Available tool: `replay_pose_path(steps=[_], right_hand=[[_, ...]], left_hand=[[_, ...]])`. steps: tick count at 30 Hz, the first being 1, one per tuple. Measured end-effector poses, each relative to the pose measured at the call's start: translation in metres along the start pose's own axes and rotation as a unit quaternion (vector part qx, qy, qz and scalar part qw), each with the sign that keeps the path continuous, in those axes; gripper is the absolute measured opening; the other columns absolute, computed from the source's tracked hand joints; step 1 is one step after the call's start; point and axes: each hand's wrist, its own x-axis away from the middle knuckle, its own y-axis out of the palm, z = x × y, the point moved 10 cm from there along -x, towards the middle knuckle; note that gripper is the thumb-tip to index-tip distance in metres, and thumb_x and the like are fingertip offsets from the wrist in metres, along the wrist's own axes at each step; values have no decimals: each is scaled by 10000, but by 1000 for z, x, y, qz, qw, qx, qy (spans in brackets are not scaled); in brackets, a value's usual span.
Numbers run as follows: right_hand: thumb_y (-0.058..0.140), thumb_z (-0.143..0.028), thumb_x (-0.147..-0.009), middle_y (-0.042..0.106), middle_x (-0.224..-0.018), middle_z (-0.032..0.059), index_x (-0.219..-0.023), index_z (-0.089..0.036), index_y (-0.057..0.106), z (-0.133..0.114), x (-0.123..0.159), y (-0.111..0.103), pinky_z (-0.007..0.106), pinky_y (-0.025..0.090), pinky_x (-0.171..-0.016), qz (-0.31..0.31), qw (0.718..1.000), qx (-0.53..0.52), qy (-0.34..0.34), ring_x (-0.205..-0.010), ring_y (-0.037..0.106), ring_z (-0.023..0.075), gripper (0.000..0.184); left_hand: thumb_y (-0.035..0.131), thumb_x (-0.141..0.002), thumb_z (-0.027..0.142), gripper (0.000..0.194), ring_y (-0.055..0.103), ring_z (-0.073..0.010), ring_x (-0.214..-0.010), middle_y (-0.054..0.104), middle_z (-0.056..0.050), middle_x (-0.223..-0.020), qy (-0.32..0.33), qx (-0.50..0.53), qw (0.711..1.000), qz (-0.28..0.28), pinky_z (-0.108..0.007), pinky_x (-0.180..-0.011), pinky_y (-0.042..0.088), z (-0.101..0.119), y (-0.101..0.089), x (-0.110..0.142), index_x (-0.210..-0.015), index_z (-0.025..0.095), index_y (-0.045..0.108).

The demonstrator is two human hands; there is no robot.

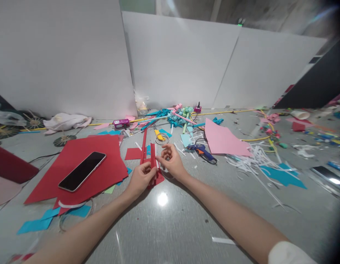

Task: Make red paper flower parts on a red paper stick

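Red strip (153, 154) ahead at 12 o'clock, between hands; long axis runs 6 to 12. Left hand (141, 177) pinches near end; right hand (172, 161) fingers curled, part-open, contact unclear.

Red strip (152, 154) partly hidden by left hand (143, 176); white sleeve (288, 253) cut off below.

A smartphone (82, 171) with a dark screen lies slantwise on red paper sheets (111, 154). To the right, a blue-and-orange hot glue gun (205, 153) rests just beside a pink paper sheet (225, 137); white paper strips (255, 160) tangle near a jagged blue paper scrap (285, 175). A rumpled white cloth (66, 123) lies near the foot of tall white panels (62, 55).
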Motion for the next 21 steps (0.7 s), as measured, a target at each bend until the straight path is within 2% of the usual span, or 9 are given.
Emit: replay_pose_path(steps=[4, 6, 11, 17, 21], right_hand=[[766, -392, -871, 653, -896, 27, -975, -215, 699, -16, 3, 2, 278, 485, -660, -18, 995, 90, -50, -746, 589, 158, 216], [732, -361, -904, 689, -923, 49, -915, -220, 733, -27, 6, 9, 314, 513, -742, -44, 989, 120, -79, -814, 625, 185, 142], [671, -313, -957, 750, -976, 68, -956, -239, 767, -39, 12, 23, 377, 536, -900, -98, 979, 130, -121, -934, 693, 222, 121], [635, -275, -973, 765, -1012, 79, -1000, -245, 777, -38, 15, 25, 389, 546, -918, -99, 974, 147, -138, -962, 709, 227, 148], [635, -262, -967, 773, -1013, 77, -1000, -244, 783, -37, 16, 24, 381, 547, -916, -96, 971, 160, -147, -955, 720, 226, 153]], left_hand=[[697, -865, 489, 355, 529, -113, -422, 584, 23, -533, 6, 5, 1000, 30, -215, -425, 390, 0, -7, -1, -741, 199, 533], [700, -869, 509, 376, 535, -116, -414, 576, 28, -515, 5, 8, 999, 41, -211, -415, 388, -1, -10, -1, -738, 204, 524], [694, -880, 559, 436, 521, -105, -392, 570, 31, -496, 6, -6, 997, 79, -200, -394, 385, -4, -20, -1, -717, 204, 501], [662, -914, 535, 367, 530, -105, -405, 577, 47, -531, 16, -13, 996, 92, -199, -394, 398, -8, -23, -3, -817, 198, 553], [654, -913, 549, 384, 530, -108, -401, 581, 41, -530, 14, -24, 995, 95, -203, -391, 399, -8, -24, -3, -795, 202, 543]])
